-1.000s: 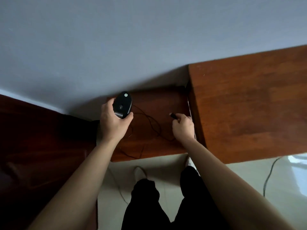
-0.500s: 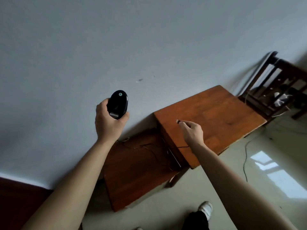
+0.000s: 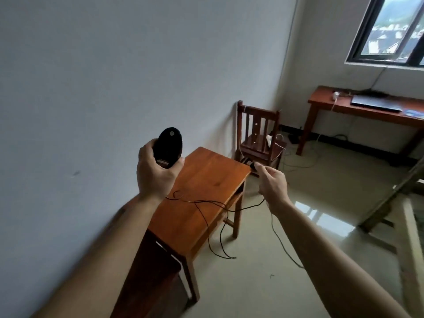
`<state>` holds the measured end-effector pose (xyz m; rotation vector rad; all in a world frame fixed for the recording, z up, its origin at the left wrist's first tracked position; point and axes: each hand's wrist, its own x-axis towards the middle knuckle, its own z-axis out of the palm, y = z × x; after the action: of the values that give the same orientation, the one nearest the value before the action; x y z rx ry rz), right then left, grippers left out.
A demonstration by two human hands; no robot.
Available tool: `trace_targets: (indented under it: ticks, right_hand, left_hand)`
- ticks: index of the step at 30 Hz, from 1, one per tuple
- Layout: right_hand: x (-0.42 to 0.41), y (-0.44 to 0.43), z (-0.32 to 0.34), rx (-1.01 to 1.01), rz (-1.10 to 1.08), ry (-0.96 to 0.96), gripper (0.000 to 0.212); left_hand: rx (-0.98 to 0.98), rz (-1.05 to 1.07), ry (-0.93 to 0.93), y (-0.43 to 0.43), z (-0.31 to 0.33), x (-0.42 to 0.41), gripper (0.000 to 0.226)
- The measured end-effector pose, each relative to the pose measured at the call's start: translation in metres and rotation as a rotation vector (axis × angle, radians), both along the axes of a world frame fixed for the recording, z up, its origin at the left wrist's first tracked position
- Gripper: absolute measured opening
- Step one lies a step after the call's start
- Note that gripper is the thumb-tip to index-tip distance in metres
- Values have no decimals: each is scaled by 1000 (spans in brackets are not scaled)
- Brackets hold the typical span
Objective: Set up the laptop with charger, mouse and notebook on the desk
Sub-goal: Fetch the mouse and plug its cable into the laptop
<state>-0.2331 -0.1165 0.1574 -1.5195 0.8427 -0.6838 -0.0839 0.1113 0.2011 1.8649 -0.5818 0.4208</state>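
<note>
My left hand (image 3: 156,171) is raised and grips a black wired mouse (image 3: 168,145) from below. My right hand (image 3: 271,180) pinches the mouse cable's plug (image 3: 253,165) between thumb and forefinger. The thin black cable (image 3: 206,203) trails from the mouse across a small wooden table (image 3: 206,180) and loops down toward the floor. Far off at the right stands the wooden desk (image 3: 325,104) under the window, with a closed dark laptop (image 3: 376,104) lying on it and a white charger plug (image 3: 336,95) at its left end. A blue flat thing (image 3: 413,113) lies at the desk's right.
A small wooden chair (image 3: 258,134) stands in the corner with a white power strip (image 3: 269,140) on its seat and cords (image 3: 298,161) running over the floor. A dark wooden piece (image 3: 156,271) adjoins the small table. A ladder-like frame (image 3: 394,196) leans at the right. The tiled floor (image 3: 321,226) lies between.
The view has swung up and to the right, from the low shelf to the room and the far desk. Both hands have risen with the mouse and its plug, and the cable has lifted off the shelf.
</note>
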Motion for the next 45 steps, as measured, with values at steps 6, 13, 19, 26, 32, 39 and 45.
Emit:
trace_targets:
  ticks: [6,13,19,26,32,39,45]
  right_hand:
    - [-124,-135,-11,-7,-143,-36,48]
    - [-216,-255,-44,54,-302,1,28]
    - [-228,-340,-84,134,-403,12,27]
    - [-193,-466,-106,134,-429,82,25]
    - [-154,-595,-78,93,-514,142,28]
    - [-137,-708,-76,158,-576,109,25]
    - [-132,-865,-117,201,-634,83,25]
  left_hand:
    - [-128,-186,94,-165,-11,-92,46]
    - [2,-467,290,-313,-43,-156,54]
    - [104,-484,294,-418,-67,-147,64]
    - [-100,-601,684,-588,-93,-94,52]
    - [-190,-653,997,-750,-94,-38,31]
    - [-35,-737,1039,-888,-91,-19,74]
    - [-5,-771,1010,-1048,-120,-13,20]
